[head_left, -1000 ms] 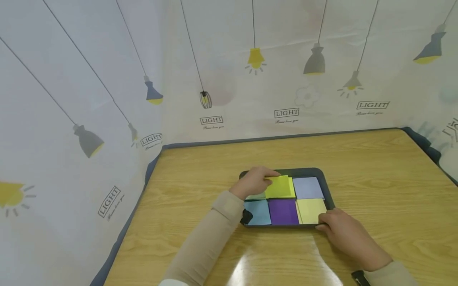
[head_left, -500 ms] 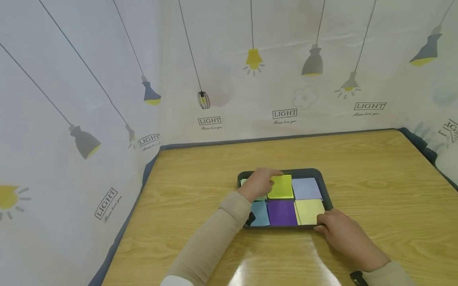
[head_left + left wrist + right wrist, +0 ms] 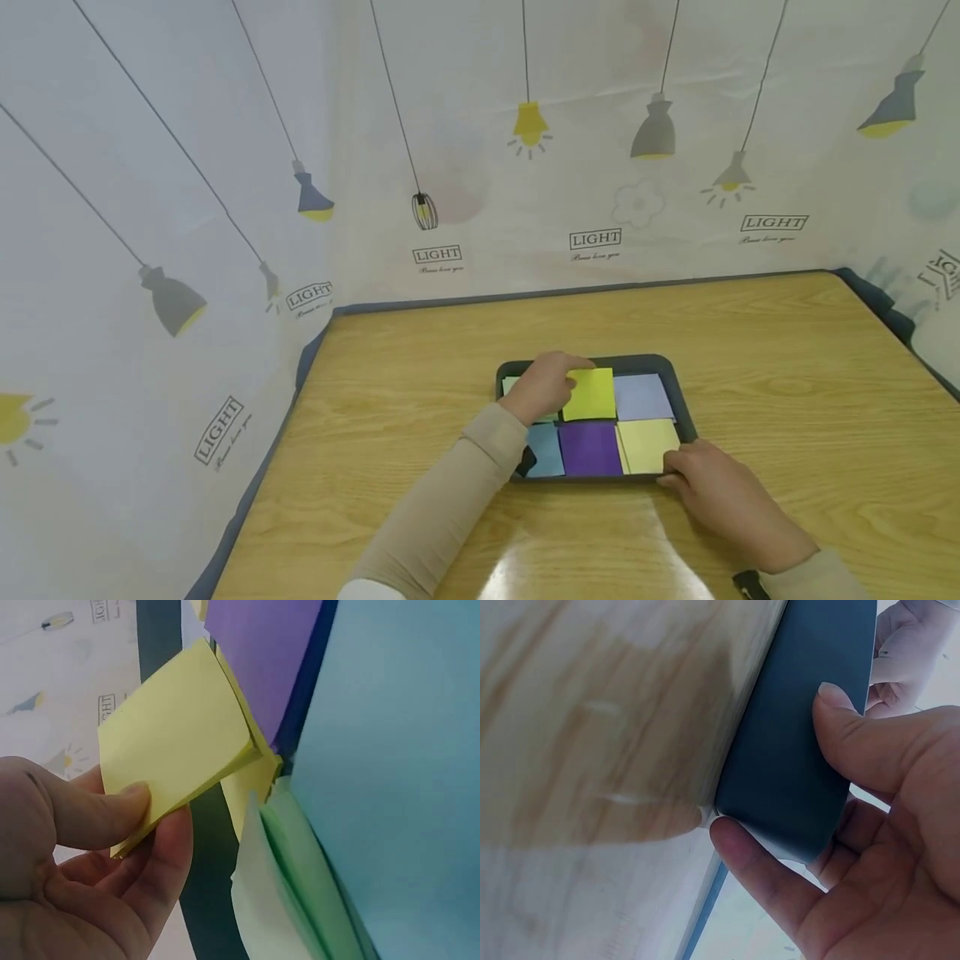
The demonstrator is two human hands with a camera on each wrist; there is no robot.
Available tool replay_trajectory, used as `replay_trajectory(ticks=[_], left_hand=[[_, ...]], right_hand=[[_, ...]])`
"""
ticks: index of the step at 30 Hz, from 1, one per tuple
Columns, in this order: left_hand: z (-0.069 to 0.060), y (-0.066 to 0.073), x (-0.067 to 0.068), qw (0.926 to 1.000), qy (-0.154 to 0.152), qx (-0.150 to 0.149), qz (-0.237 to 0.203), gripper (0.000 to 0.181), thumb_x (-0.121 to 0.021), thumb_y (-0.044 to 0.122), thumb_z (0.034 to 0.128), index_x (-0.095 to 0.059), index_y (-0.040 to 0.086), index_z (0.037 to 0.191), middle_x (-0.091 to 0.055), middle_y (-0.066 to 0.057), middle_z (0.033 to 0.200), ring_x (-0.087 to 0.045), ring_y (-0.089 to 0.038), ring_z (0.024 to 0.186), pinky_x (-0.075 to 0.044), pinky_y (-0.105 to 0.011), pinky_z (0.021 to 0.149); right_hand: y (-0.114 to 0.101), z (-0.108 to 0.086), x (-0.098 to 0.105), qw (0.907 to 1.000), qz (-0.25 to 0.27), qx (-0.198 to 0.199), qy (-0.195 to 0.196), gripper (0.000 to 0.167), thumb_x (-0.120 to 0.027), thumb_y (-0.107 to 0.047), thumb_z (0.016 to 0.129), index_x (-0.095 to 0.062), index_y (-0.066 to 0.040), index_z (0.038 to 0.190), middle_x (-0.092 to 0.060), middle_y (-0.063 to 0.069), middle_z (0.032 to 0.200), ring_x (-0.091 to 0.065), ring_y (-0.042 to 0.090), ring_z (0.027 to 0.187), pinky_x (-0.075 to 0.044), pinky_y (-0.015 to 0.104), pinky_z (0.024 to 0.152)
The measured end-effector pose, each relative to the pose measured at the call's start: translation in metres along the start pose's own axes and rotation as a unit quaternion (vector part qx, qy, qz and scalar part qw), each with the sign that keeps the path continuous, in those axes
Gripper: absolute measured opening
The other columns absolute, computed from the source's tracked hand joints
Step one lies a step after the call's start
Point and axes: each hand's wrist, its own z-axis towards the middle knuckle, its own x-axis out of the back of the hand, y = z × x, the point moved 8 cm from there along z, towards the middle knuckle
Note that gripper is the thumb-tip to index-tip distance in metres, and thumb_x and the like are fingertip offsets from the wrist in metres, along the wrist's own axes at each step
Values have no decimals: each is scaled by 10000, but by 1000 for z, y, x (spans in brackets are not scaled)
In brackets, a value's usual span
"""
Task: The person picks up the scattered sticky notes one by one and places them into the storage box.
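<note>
My left hand (image 3: 538,388) pinches a yellow sticky note pad (image 3: 592,393) over the back middle of a dark tray (image 3: 643,363). In the left wrist view, thumb and fingers hold that pad (image 3: 176,731) by one corner, tilted, with more yellow notes (image 3: 244,796) beneath it. At the tray's front right corner, my right hand (image 3: 712,487) grips the rim. The right wrist view shows the thumb and fingers around the tray's wall (image 3: 787,742). A lavender pad (image 3: 643,396) lies to the right of the yellow one.
The tray's front row holds blue (image 3: 547,450), purple (image 3: 591,448) and pale yellow (image 3: 649,446) pads. Green notes (image 3: 289,840) at the back left are partly hidden by my left hand. The wooden table (image 3: 420,375) meets a lamp-patterned sheet (image 3: 495,217) at the back and left.
My left hand has shifted slightly right with the yellow pad, which now covers the yellow strip that showed at its right. My right hand has kept its grip on the tray.
</note>
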Motion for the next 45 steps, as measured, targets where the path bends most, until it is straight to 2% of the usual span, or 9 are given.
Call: replay_trajectory(ticks=[4,7,10,15,18,24,33,39,45], left_hand=[[2,-2,-2,10000,5,26,-12,419,-567,42,1017,-629,217,1392,-610,-8,1434,-569,-113,1021,-488,-195,776],[4,-2,-3,9998,82,89,181,406,-612,83,1006,-628,204,1392,-621,-22,1413,-601,-120,1075,-515,-193,813],[4,-3,-4,9974,204,199,657,428,-681,165,980,-619,218,1401,-629,-31,1380,-618,-143,1169,-547,-205,831],[7,1,-5,9792,506,147,1958,444,-726,319,948,-629,278,1380,-667,19,1288,-633,-176,1107,-575,-253,789],[7,3,-7,9679,596,114,2437,419,-716,351,952,-643,290,1360,-678,37,1270,-625,-179,1094,-577,-286,841],[10,1,-13,9612,532,301,2691,403,-704,380,956,-651,299,1348,-675,40,1270,-621,-190,1110,-574,-344,892],[11,-1,-15,9540,633,332,2913,390,-708,428,940,-662,333,1316,-674,50,1240,-617,-194,1076,-570,-377,876],[6,-2,-11,9560,733,485,2797,555,-706,444,933,-514,340,1442,-626,22,1292,-612,-198,1093,-562,-385,867],[1,0,-9,9501,788,427,2987,615,-709,476,927,-467,321,1471,-614,-1,1294,-613,-202,1078,-558,-380,850]], right_hand=[[0,0,-1,10000,22,-34,-31,320,-795,-190,856,-530,-240,684,-477,-89,688,-440,87,686,-393,284,564],[0,0,-1,10000,38,-45,-44,320,-794,-193,856,-529,-239,683,-478,-87,689,-441,86,687,-394,286,569],[0,0,0,10000,44,-51,-47,316,-795,-194,855,-533,-237,684,-479,-86,690,-440,84,686,-394,287,573],[0,1,1,10000,30,-63,-28,311,-798,-192,855,-540,-240,687,-477,-90,689,-433,82,683,-392,281,571],[0,0,1,10000,27,-59,1,314,-799,-190,854,-538,-243,686,-473,-94,687,-431,81,684,-391,278,570],[-1,0,2,10000,27,-35,5,313,-800,-191,853,-540,-245,688,-472,-100,684,-429,74,678,-390,271,568],[-1,0,1,10000,20,-43,17,310,-797,-190,856,-542,-245,689,-468,-97,683,-425,77,677,-386,269,566],[-2,-1,2,9999,21,27,102,330,-803,-191,847,-525,-249,680,-470,-96,686,-436,76,682,-393,275,567],[-2,-1,2,9999,35,42,108,339,-806,-190,841,-516,-244,676,-481,-89,695,-446,83,693,-404,286,577]])
